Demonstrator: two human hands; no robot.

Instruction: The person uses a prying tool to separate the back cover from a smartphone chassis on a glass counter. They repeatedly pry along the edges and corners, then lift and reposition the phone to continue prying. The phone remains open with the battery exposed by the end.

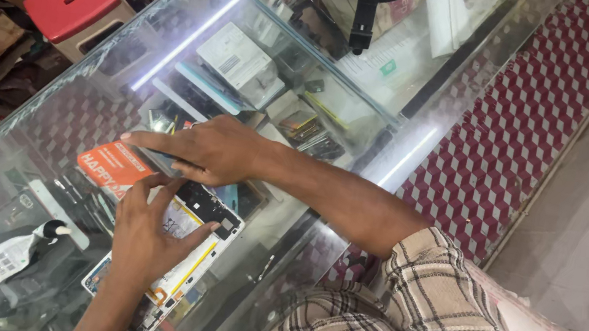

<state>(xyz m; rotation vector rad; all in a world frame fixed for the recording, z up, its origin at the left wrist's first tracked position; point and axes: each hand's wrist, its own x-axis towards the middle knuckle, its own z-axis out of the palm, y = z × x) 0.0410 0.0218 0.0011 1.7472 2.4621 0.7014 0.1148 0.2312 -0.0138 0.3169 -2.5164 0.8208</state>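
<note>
An opened tablet (183, 250) with a white frame lies on the glass counter (78, 120), its inner board and a yellow strip showing. My left hand (147, 233) rests flat on it, fingers spread over the middle. My right hand (197, 148) reaches across from the right and holds a thin dark flat panel (164, 164) just above the tablet's far end, index finger stretched out to the left.
A small white glue bottle with a black cap (18, 249) lies left of the tablet. Under the glass lie boxes, an orange card (114, 163) and small parts. A black stand (363, 14) rises at the far edge. A red stool (72, 0) sits beyond.
</note>
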